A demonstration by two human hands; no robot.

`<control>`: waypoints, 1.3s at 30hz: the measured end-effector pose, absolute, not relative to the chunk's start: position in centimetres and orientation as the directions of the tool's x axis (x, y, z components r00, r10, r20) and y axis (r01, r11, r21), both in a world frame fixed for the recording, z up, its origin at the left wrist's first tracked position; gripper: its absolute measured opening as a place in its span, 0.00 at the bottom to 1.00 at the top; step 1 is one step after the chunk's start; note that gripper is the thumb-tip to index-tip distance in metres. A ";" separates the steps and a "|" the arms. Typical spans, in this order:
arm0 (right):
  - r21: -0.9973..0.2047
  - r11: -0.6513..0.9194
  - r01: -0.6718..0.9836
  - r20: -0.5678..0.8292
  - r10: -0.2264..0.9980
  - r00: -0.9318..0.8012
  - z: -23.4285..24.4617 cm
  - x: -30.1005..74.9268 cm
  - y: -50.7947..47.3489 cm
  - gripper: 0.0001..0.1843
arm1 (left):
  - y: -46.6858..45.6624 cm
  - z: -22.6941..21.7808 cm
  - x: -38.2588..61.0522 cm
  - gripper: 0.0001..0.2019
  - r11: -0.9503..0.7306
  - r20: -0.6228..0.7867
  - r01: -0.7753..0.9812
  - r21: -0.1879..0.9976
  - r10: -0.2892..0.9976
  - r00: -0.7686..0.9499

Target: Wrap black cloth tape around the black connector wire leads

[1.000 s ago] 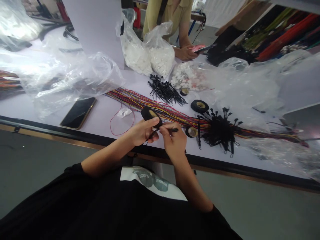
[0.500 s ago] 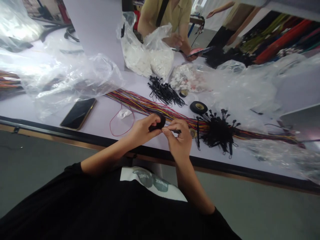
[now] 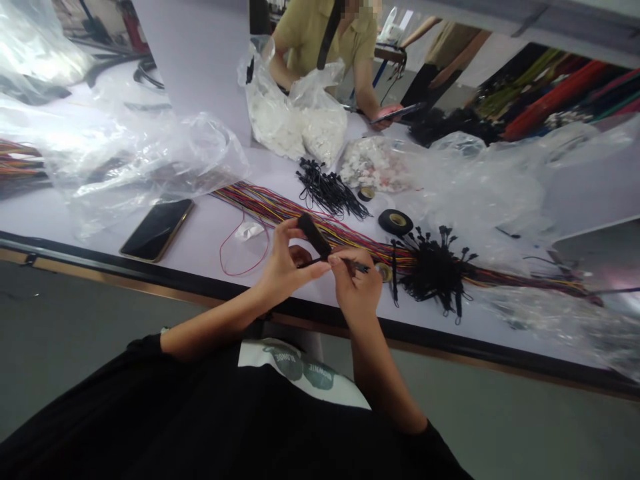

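Observation:
My left hand is closed on a roll of black tape, its thumb stretched toward the other hand. My right hand pinches a short black cable with a small connector end, and the fingertips of both hands meet at the cable. Behind them a long bundle of red, yellow and dark wires runs across the table. To the right of my right hand lies a pile of short black cables with connectors. A single black cable lies apart beside it.
A phone lies at the left, near a loop of red wire. Another tape roll and more black cables lie behind the bundle. Plastic bags of white parts stand farther back. Across the table, a person holds a phone.
The tape roll has tilted up and now shows its broad outer side. My left fingers have opened out somewhat around it, while my right hand stays pinched near the same place.

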State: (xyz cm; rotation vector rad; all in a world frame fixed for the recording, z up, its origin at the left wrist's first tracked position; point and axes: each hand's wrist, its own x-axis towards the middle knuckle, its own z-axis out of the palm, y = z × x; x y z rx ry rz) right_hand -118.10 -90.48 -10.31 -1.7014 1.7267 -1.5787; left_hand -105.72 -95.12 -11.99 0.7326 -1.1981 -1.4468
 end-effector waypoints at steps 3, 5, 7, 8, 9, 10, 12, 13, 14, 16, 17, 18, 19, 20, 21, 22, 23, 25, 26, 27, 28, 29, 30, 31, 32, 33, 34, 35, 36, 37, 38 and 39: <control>-0.795 -0.286 -0.535 0.470 -0.848 -0.244 -10.1 -117.9 -90.1 0.07 | -95.9 -11.3 -105.3 0.28 -0.272 -0.049 0.378 0.885 -0.862 -0.505; -0.828 -0.251 -0.502 0.426 -0.864 -0.270 -10.2 -117.9 -90.1 0.09 | -96.4 -11.2 -105.1 0.27 -0.454 -0.127 0.293 0.842 -0.693 -0.709; -0.886 -0.176 -0.429 0.339 -0.878 -0.339 -10.6 -118.0 -90.4 0.12 | -96.5 -11.4 -105.0 0.26 -0.492 -0.133 0.257 0.832 -0.627 -0.768; -0.916 -0.145 -0.374 0.291 -0.882 -0.371 -10.9 -118.1 -90.6 0.13 | -96.5 -11.5 -104.9 0.25 -0.449 -0.111 0.265 0.853 -0.654 -0.748; -0.943 -0.124 -0.308 0.246 -0.885 -0.396 -11.3 -118.2 -90.9 0.13 | -96.3 -11.6 -104.8 0.23 -0.363 -0.070 0.276 0.890 -0.708 -0.703; -0.965 -0.112 -0.239 0.205 -0.888 -0.412 -11.6 -118.3 -91.2 0.13 | -96.1 -11.7 -104.6 0.23 -0.241 -0.009 0.269 0.932 -0.761 -0.648; -0.984 -0.113 -0.140 0.164 -0.887 -0.431 -12.2 -118.7 -91.7 0.13 | -95.6 -11.6 -104.0 0.25 0.060 0.149 0.168 0.984 -0.794 -0.590; -0.986 -0.113 -0.125 0.156 -0.891 -0.426 -12.3 -118.9 -91.8 0.13 | -95.4 -11.5 -103.5 0.29 0.209 0.222 0.093 0.974 -0.764 -0.606; -0.985 -0.109 -0.136 0.157 -0.895 -0.417 -12.3 -119.1 -91.8 0.12 | -95.4 -11.4 -103.1 0.33 0.337 0.270 0.025 0.941 -0.706 -0.654; -0.971 -0.111 -0.213 0.185 -0.909 -0.373 -11.9 -119.3 -91.6 0.10 | -95.5 -11.3 -102.4 0.38 0.512 0.296 -0.039 0.858 -0.554 -0.778; -0.958 -0.128 -0.257 0.214 -0.914 -0.344 -11.6 -119.4 -91.4 0.09 | -95.7 -11.4 -102.3 0.37 0.563 0.301 -0.044 0.825 -0.505 -0.809; -0.941 -0.161 -0.298 0.255 -0.915 -0.312 -11.2 -119.4 -91.2 0.08 | -95.8 -11.6 -102.3 0.34 0.593 0.322 -0.048 0.803 -0.501 -0.803; -0.918 -0.210 -0.338 0.312 -0.907 -0.284 -10.8 -119.4 -91.0 0.08 | -96.0 -11.8 -102.6 0.28 0.609 0.355 -0.060 0.791 -0.536 -0.766; -0.889 -0.264 -0.373 0.374 -0.890 -0.261 -10.4 -119.3 -90.9 0.08 | -96.2 -12.1 -102.9 0.21 0.614 0.394 -0.087 0.785 -0.603 -0.693; -0.863 -0.309 -0.400 0.428 -0.869 -0.250 -10.2 -119.2 -90.8 0.08 | -96.4 -12.4 -103.4 0.14 0.609 0.429 -0.119 0.784 -0.671 -0.605; -0.845 -0.335 -0.416 0.463 -0.848 -0.258 -10.0 -119.0 -90.7 0.08 | -96.4 -12.7 -103.9 0.09 0.599 0.452 -0.146 0.787 -0.721 -0.525; -0.844 -0.337 -0.418 0.471 -0.839 -0.274 -10.0 -118.9 -90.7 0.08 | -96.4 -12.8 -104.4 0.05 0.591 0.466 -0.161 0.790 -0.750 -0.469; -0.875 -0.285 -0.390 0.412 -0.863 -0.292 -10.3 -118.6 -90.7 0.06 | -96.3 -12.9 -105.1 0.03 0.581 0.471 -0.165 0.797 -0.768 -0.434; -0.893 -0.250 -0.376 0.366 -0.887 -0.281 -10.6 -118.6 -90.7 0.05 | -96.1 -12.9 -105.4 0.03 0.575 0.470 -0.159 0.803 -0.774 -0.424; -0.903 -0.217 -0.372 0.326 -0.909 -0.259 -10.8 -118.5 -90.7 0.06 | -95.8 -12.9 -105.5 0.04 0.564 0.468 -0.148 0.813 -0.783 -0.411; -0.904 -0.194 -0.380 0.299 -0.924 -0.239 -11.0 -118.4 -90.7 0.07 | -95.6 -12.8 -105.6 0.04 0.545 0.461 -0.132 0.828 -0.795 -0.395; -0.898 -0.182 -0.400 0.292 -0.927 -0.234 -11.1 -118.4 -90.6 0.07 | -95.3 -12.7 -105.7 0.05 0.516 0.444 -0.109 0.850 -0.812 -0.380; -0.888 -0.173 -0.427 0.299 -0.921 -0.250 -11.1 -118.4 -90.6 0.08 | -95.2 -12.7 -105.7 0.05 0.468 0.414 -0.073 0.881 -0.836 -0.360; -0.873 -0.163 -0.460 0.317 -0.906 -0.281 -11.1 -118.5 -90.5 0.09 | -95.1 -12.6 -105.7 0.05 0.399 0.369 -0.021 0.917 -0.867 -0.336; -0.854 -0.151 -0.498 0.339 -0.887 -0.313 -11.0 -118.5 -90.5 0.10 | -95.1 -12.5 -105.6 0.06 0.309 0.307 0.044 0.950 -0.899 -0.313; -0.833 -0.143 -0.534 0.363 -0.870 -0.334 -10.8 -118.5 -90.4 0.10 | -95.3 -12.5 -105.5 0.11 0.203 0.230 0.119 0.972 -0.925 -0.301; -0.815 -0.142 -0.562 0.383 -0.860 -0.337 -10.6 -118.5 -90.3 0.11 | -95.5 -12.4 -105.4 0.16 0.086 0.146 0.196 0.977 -0.937 -0.318; -0.803 -0.150 -0.577 0.394 -0.860 -0.324 -10.3 -118.5 -90.2 0.11 | -95.9 -12.3 -105.2 0.20 -0.037 0.066 0.258 0.965 -0.923 -0.380; -0.799 -0.166 -0.578 0.395 -0.869 -0.297 -10.1 -118.5 -90.1 0.11 | -96.3 -12.2 -105.1 0.22 -0.154 0.005 0.292 0.944 -0.877 -0.481; -0.805 -0.180 -0.566 0.388 -0.880 -0.272 -9.9 -118.5 -90.1 0.11 | -96.7 -12.2 -105.0 0.24 -0.253 -0.030 0.296 0.921 -0.803 -0.595; -0.821 -0.185 -0.540 0.373 -0.890 -0.263 -9.8 -118.5 -90.1 0.11 | -97.0 -12.2 -104.9 0.24 -0.322 -0.040 0.285 0.903 -0.724 -0.689; -0.850 -0.173 -0.498 0.345 -0.896 -0.278 -9.9 -118.4 -90.2 0.12 | -97.2 -12.2 -104.8 0.25 -0.350 -0.029 0.277 0.895 -0.666 -0.746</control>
